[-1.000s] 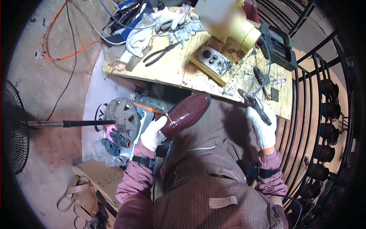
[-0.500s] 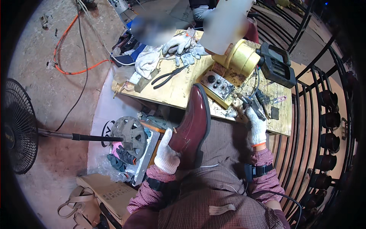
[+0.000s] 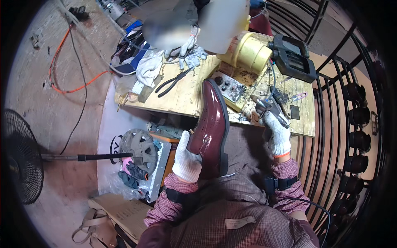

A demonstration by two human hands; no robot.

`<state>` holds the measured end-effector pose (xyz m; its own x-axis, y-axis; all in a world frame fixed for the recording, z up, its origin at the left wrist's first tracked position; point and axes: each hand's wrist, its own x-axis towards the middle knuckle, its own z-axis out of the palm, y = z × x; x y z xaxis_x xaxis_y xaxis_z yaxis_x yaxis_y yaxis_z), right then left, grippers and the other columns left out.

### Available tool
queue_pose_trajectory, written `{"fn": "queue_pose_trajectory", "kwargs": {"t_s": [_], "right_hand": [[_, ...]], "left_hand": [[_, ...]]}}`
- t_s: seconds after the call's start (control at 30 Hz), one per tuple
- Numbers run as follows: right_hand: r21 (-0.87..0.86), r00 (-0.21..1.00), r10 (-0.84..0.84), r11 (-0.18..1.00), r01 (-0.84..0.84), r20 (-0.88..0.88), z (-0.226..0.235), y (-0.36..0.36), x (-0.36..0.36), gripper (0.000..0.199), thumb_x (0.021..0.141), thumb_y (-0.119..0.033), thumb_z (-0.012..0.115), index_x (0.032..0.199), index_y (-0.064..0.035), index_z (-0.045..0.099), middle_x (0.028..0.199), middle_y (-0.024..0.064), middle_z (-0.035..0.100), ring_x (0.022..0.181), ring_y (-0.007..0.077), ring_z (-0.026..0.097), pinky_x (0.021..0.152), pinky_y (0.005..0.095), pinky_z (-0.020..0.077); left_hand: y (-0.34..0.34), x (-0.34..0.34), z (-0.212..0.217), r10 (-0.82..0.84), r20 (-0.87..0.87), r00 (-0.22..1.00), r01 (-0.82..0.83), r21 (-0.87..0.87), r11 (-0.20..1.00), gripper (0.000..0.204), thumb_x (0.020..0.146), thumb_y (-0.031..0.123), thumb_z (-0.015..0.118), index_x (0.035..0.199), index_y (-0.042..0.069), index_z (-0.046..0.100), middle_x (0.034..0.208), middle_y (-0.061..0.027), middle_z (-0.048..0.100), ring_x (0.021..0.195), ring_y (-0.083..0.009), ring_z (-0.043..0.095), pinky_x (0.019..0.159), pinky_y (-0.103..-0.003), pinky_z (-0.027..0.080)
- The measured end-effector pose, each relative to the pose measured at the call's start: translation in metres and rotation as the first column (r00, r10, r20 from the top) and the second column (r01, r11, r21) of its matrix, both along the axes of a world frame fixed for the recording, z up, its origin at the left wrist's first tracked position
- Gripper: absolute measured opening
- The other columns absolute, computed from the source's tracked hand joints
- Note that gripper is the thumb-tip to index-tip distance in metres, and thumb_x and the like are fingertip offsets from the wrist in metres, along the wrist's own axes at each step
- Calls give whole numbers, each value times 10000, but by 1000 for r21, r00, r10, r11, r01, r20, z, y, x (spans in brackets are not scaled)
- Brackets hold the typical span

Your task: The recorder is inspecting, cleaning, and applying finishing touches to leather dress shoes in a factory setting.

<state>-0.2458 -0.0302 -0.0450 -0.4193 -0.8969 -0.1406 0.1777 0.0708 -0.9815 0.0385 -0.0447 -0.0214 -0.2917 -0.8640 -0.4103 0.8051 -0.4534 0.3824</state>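
Note:
A glossy burgundy dress shoe (image 3: 213, 124) stands toe up in front of me, its dark sole turned to the right. My left hand (image 3: 186, 161), in a white knitted glove, is closed around its left side near the heel. My right hand (image 3: 279, 134), gloved the same way, is at the bench's front edge with its fingers around a dark metal hand tool (image 3: 264, 106). Part of that grip is hidden by the glove. Just beyond the shoe's toe sits a small control box (image 3: 227, 87) with black knobs.
The wooden bench (image 3: 182, 99) bears black-handled pliers (image 3: 173, 82), white gloves (image 3: 186, 53), a yellow round housing (image 3: 252, 51) and a black plastic piece (image 3: 293, 58). At left are a fan (image 3: 22, 157) and a grey wheel cover (image 3: 138, 151). A black metal rack (image 3: 326, 144) holds shoes at right.
My left hand and the shoe have moved slightly up and right, and the shoe is turned to show more of its upper. My right hand stays at the metal tool. The view has shifted slightly.

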Motion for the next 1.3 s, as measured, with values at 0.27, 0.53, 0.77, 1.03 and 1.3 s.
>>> {"fn": "queue_pose_trajectory", "kwargs": {"t_s": [0.27, 0.53, 0.77, 1.03, 1.3], "right_hand": [[47, 986, 20, 999, -28, 164, -3, 22, -4, 483, 996, -224, 739, 1408, 13, 656, 1222, 42, 769, 903, 92, 663, 819, 265, 547], [47, 941, 2, 999, -19, 339, -11, 38, -16, 433, 970, -236, 766, 1340, -17, 713, 1065, 9, 758, 899, 78, 660, 836, 253, 547], [-116, 872, 51, 993, 6, 487, -3, 35, -23, 445, 972, -194, 755, 1367, 3, 690, 1135, 29, 758, 957, 76, 657, 861, 241, 537], [-45, 932, 80, 997, -68, 354, 7, 37, -29, 362, 973, -140, 753, 1308, -5, 729, 1049, 0, 758, 899, 54, 645, 804, 231, 531], [-38, 981, 88, 996, -83, 170, 26, 36, -15, 142, 966, -47, 690, 1044, 27, 783, 849, 32, 717, 747, 93, 651, 716, 269, 521]], "left_hand": [[5, -15, -36, -93, -59, 994, 99, 110, 989, 318, 1121, 240, 543, 1302, 0, 647, 1338, -195, 696, 1290, -326, 652, 1154, -475, 516], [20, -13, -56, -238, 328, 914, 226, 75, 971, 547, 1084, 392, 595, 1476, 13, 547, 1442, -156, 646, 1298, -289, 649, 1114, -433, 542], [24, -5, -88, -153, 875, 459, 594, -175, 785, 577, 1022, 309, 671, 1504, 19, 544, 1430, -115, 645, 1301, -261, 623, 1113, -422, 494], [22, -15, -78, -162, 816, 555, 524, -192, 830, 566, 1031, 310, 646, 1503, 15, 545, 1430, -121, 644, 1283, -262, 634, 1099, -421, 502], [25, -26, -58, -263, 609, 748, 403, -103, 909, 508, 1046, 241, 595, 1496, 7, 550, 1432, -120, 640, 1295, -253, 630, 1108, -413, 492]]}}
